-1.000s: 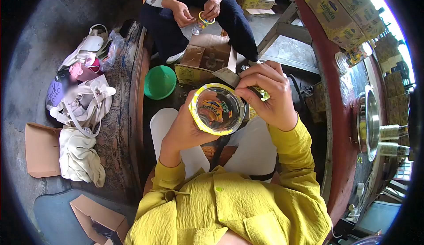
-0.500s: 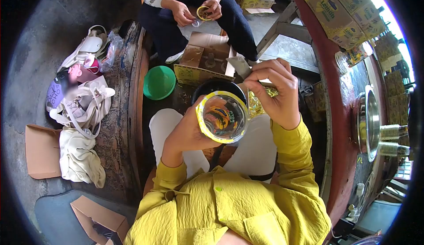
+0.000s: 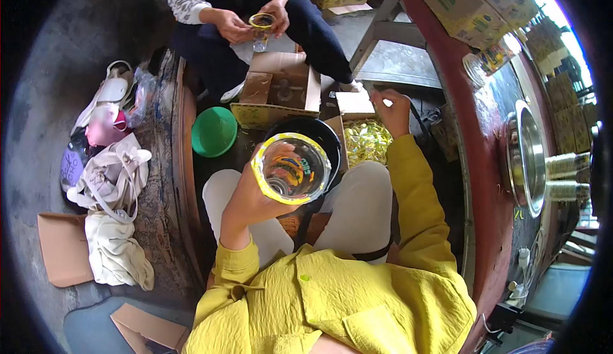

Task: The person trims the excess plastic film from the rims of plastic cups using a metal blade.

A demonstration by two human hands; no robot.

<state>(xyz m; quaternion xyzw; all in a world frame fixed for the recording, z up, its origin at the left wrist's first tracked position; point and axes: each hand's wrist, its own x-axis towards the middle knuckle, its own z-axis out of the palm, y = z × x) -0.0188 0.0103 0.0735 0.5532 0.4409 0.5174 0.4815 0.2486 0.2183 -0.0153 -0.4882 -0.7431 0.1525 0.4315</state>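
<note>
My left hand is wrapped round a clear cup with a yellow-and-white band about its rim; its mouth tilts toward me, and coloured print shows on the wall. Stretched forward to the right, my right hand has thumb and forefinger pinched together. Something small and dark may be at those fingertips, but I cannot make it out. Just below that hand is a carton full of yellow strips. Behind the cup, partly covered by it, stands a black bucket.
Opposite me, a seated person's hands hold another yellow-rimmed cup. An open cardboard box and a green basin stand between us. Bags lie left. A metal basin and stacked cartons line the right side.
My right hand has moved forward, away from the cup to above the carton of strips; the flat grey piece it held no longer shows clearly. My left hand still grips the cup.
</note>
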